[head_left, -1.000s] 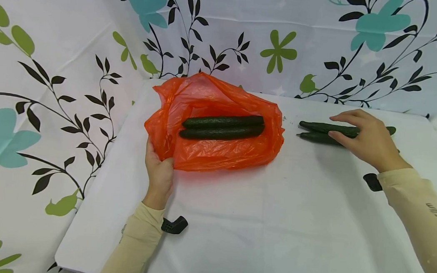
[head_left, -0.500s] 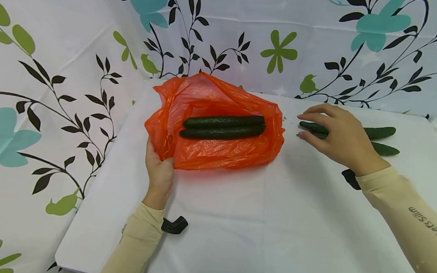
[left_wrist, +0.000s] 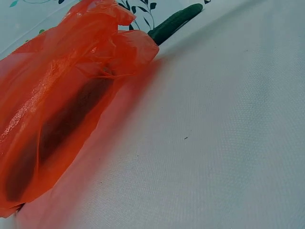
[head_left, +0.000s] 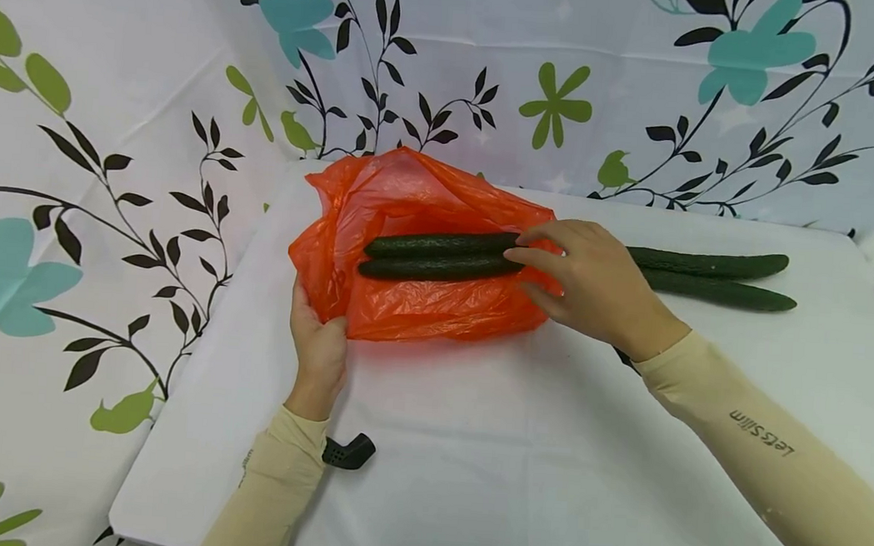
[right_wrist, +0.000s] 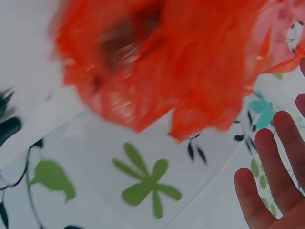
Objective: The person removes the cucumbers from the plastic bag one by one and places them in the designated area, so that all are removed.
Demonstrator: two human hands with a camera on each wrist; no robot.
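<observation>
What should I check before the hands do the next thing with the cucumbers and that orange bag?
1. Left hand holding the orange bag: ok, it grips the near left corner.
2. Bag open: ok, the two bagged cucumbers show through its opening.
3. Right hand free: ok, it holds nothing.
4. Right hand clear of the bagged cucumbers: cannot tell, its fingertips overlap their right ends in the head view.
5. Every cucumber inside: not ok, two loose cucumbers lie on the table, right of the bag.
</observation>
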